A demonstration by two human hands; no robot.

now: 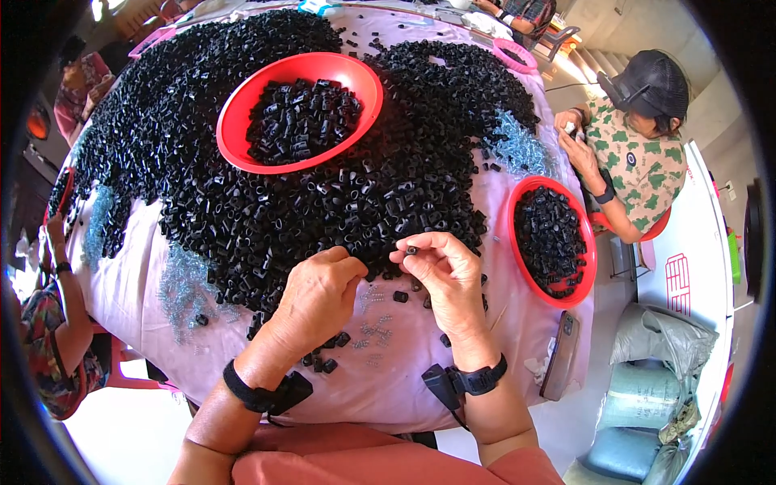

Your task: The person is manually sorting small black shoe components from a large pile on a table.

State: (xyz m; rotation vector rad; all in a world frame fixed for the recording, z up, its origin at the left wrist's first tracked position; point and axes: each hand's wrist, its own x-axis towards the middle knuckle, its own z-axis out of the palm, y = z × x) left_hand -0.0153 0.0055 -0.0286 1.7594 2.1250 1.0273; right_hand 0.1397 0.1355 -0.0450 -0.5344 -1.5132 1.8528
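Note:
Between the thumb and fingertips of my right hand point(449, 283) is a small black plastic piece point(412, 250) with a hole in its end. My left hand point(317, 295) is closed, its fingers curled down at the near edge of a big heap of black plastic pieces point(315, 214). Whatever those fingers hold is hidden. Below and between my hands, small shiny coils that look like springs point(373, 331) lie scattered on the pink cloth point(396, 380). A few loose black pieces point(325, 364) rest beside my left wrist.
A red bowl point(230, 133) of black pieces sits on the heap; another red bowl point(588, 234) stands at right. Bluish springs point(182, 287) lie left, more springs point(525, 145) far right. A phone point(559, 357) lies near the right edge. A person point(638, 153) works at right; others sit around.

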